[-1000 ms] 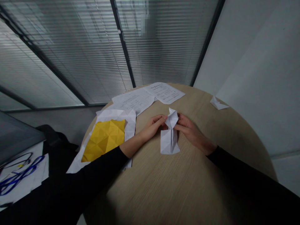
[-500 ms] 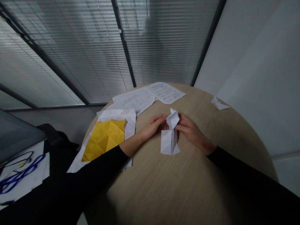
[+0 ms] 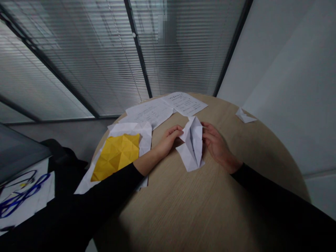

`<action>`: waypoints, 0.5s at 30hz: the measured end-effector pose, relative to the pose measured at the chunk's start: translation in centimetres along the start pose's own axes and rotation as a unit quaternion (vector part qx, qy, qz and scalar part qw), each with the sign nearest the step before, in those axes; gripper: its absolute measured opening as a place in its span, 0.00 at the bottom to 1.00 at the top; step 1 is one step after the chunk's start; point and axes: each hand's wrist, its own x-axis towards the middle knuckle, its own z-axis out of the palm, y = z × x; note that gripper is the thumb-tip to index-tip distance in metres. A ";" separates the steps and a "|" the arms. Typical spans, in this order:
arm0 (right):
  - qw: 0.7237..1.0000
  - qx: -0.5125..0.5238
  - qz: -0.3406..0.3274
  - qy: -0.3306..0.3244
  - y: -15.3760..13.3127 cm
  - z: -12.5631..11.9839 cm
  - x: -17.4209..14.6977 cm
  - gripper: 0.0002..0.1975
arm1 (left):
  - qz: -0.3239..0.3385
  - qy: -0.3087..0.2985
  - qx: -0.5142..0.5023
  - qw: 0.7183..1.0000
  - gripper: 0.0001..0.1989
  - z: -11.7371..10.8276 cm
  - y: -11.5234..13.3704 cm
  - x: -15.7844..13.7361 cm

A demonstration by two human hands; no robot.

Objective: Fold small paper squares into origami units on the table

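A white sheet of folded paper (image 3: 193, 145), marked with creases, is between my two hands above the wooden table (image 3: 204, 206). Its long middle fold gapes open, and its lower left corner flares out. My left hand (image 3: 169, 140) pinches the paper's upper left edge between thumb and fingers. On the other side my right hand (image 3: 215, 143) is closed on the right edge, with some fingertips hidden behind the paper.
Left of my hands, creased yellow paper (image 3: 118, 154) lies on white creased sheets (image 3: 147, 134). Printed sheets (image 3: 183, 103) are at the table's far edge. A small folded white paper (image 3: 245, 116) rests at the right. Further left, a blue cord (image 3: 23, 196) lies on papers.
The folded paper has been opened out and turned. Its narrow top piece has become a wider, longer shape with a gaping middle fold. Both hands stay at its sides.
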 end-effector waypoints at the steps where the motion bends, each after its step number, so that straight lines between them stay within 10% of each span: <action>1: 1.000 -0.002 -0.006 0.014 0.1 -0.3 0.1 0.18 | 0.006 0.016 -0.008 1.000 0.13 -0.1 -0.1 0.1; 15: 0.980 0.016 -0.040 0.196 0.7 -1.5 0.8 0.18 | 0.079 0.156 0.079 0.982 0.14 -1.6 -1.0 1.1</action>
